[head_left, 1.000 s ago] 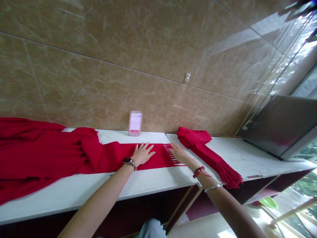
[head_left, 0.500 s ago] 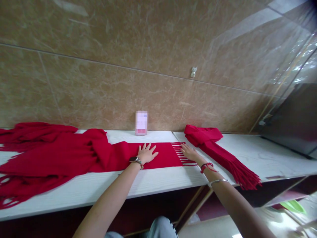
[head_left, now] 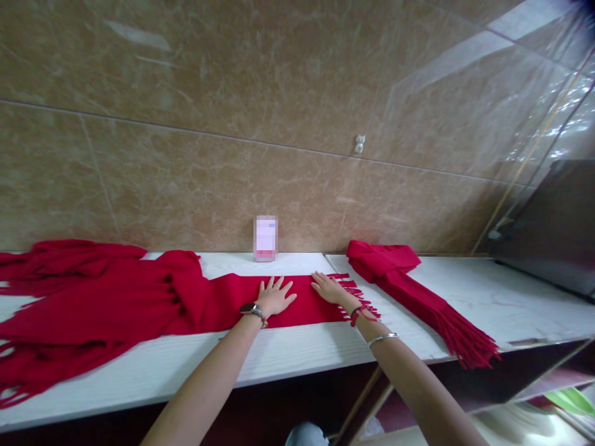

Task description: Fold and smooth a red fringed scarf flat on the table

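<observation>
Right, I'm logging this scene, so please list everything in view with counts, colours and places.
Flat scarf length: 1, red, under both hands
Bunched cloth: count unclear, red, left
Folded scarf: 1, red, right
Upright device: 1, pinkish, by wall
Figure: 1, white, on wall
Wall: 1, brown, behind
Countertop: 2 sections, white, beneath scarves
Boxy object: 1, dark, far right
Green item: 1, green, lower right
Watch: 1, dark, left wrist
Red bracelet: 1, red, right wrist
Bangle: 1, silver, right forearm
Left hand: 1, bare, on scarf
Right hand: 1, bare, near fringe
</observation>
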Tool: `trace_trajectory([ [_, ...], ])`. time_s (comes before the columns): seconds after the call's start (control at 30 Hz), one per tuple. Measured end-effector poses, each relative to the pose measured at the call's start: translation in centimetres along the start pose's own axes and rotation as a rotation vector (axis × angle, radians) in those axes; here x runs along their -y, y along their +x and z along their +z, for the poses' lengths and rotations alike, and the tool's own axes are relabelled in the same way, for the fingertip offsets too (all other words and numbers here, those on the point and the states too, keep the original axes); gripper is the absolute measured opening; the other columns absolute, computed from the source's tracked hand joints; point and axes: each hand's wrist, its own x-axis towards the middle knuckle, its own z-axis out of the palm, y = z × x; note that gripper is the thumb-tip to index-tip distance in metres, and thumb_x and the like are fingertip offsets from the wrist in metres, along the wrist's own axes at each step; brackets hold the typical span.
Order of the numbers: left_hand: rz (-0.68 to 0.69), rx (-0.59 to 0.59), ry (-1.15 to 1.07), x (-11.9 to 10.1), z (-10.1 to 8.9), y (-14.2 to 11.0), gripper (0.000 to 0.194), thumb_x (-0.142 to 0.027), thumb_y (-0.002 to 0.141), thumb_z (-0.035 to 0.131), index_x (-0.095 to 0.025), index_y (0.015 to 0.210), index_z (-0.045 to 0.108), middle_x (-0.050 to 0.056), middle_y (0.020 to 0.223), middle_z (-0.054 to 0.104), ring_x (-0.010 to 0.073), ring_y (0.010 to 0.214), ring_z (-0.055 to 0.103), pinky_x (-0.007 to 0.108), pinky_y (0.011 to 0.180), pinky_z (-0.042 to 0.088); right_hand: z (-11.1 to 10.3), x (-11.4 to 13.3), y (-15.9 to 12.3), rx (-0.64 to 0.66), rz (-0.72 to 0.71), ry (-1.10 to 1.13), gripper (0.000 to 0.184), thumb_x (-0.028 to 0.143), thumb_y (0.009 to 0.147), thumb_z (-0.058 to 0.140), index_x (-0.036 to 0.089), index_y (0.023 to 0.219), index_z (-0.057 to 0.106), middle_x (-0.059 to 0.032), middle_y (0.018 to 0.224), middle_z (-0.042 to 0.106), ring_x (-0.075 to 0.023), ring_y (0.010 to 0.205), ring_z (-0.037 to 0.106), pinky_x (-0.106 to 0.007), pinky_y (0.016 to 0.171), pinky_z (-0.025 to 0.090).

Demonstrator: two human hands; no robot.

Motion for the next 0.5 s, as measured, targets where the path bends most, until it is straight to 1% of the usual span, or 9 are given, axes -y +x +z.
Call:
trace_trajectory([
  [0.07,0.005,0.006,-0.003,0.0,0.0,0.0,0.061,-0.059,0.084,0.019,-0.03,0.138,0.024,0.003,0.147,0.013,0.0308,0.133,0.008,0.056,0.102,0.01,0.3,-1.9,-0.9,0.022,0.04,-0.028,0.038,0.028,0.091,0.029,0.023,0.125,0.046,-0.0096,0.14,0.032,-0.0268,0.13,0.024,-0.055,0.096,0.03],
  [0.13,0.006,0.015,-0.011,0.0,-0.1,0.1,0.061,-0.059,0.084,0.019,-0.03,0.138,0.023,0.003,0.147,0.013,0.0308,0.133,0.008,0.055,0.102,0.01,0.2,-4.2,-2.1,0.028,0.114,-0.032,0.037,0.024,0.091,0.029,0.02,0.122,0.048,-0.0121,0.138,0.036,-0.0279,0.128,0.026,-0.055,0.095,0.031],
  [0.2,0.003,0.021,-0.017,-0.1,-0.2,0.1,0.062,-0.06,0.084,0.019,-0.031,0.138,0.023,0.003,0.147,0.012,0.0307,0.133,0.008,0.055,0.102,0.01,-0.2,-6.2,-3.2,0.016,0.183,-0.028,0.039,0.023,0.091,0.028,0.015,0.123,0.047,-0.0165,0.134,0.04,-0.0282,0.126,0.031,-0.053,0.094,0.033],
  [0.27,0.001,0.022,-0.022,-0.1,-0.2,0.2,0.062,-0.06,0.084,0.02,-0.031,0.138,0.023,0.003,0.147,0.012,0.0306,0.133,0.008,0.055,0.102,0.009,-0.7,-7.1,-3.7,-0.011,0.233,-0.028,0.042,0.023,0.091,0.025,0.01,0.126,0.043,-0.0203,0.133,0.04,-0.0276,0.125,0.034,-0.049,0.096,0.034],
  [0.3,0.001,0.022,-0.023,-0.1,-0.2,0.2,0.062,-0.06,0.084,0.02,-0.031,0.138,0.023,0.003,0.147,0.012,0.0305,0.133,0.008,0.055,0.102,0.01,-0.9,-7.1,-3.6,-0.026,0.25,-0.031,0.043,0.024,0.091,0.023,0.008,0.128,0.04,-0.0212,0.134,0.038,-0.027,0.125,0.033,-0.047,0.097,0.033],
  [0.37,0.001,0.019,-0.025,-0.1,-0.1,0.3,0.062,-0.06,0.084,0.02,-0.031,0.138,0.023,0.003,0.147,0.012,0.0303,0.133,0.008,0.055,0.102,0.01,-1.3,-5.8,-2.9,-0.061,0.242,-0.017,0.046,0.027,0.092,0.023,0.006,0.13,0.037,-0.0211,0.136,0.034,-0.0257,0.127,0.029,-0.044,0.099,0.031],
  [0.43,-0.003,0.012,-0.028,-0.1,0.0,0.3,0.061,-0.06,0.084,0.02,-0.031,0.138,0.023,0.002,0.147,0.012,0.0301,0.133,0.008,0.055,0.102,0.01,-1.8,-3.2,-1.6,-0.105,0.156,0.039,0.048,0.03,0.091,0.024,0.006,0.132,0.035,-0.0191,0.139,0.031,-0.0249,0.129,0.026,-0.042,0.101,0.03],
  [0.5,-0.002,0.001,-0.025,-0.1,0.0,0.2,0.06,-0.059,0.084,0.02,-0.031,0.137,0.025,0.002,0.147,0.013,0.03,0.133,0.008,0.055,0.102,0.01,-2.1,0.0,-0.2,-0.145,0.021,0.129,0.049,0.033,0.091,0.026,0.01,0.134,0.033,-0.0169,0.14,0.029,-0.0258,0.13,0.024,-0.045,0.1,0.029],
])
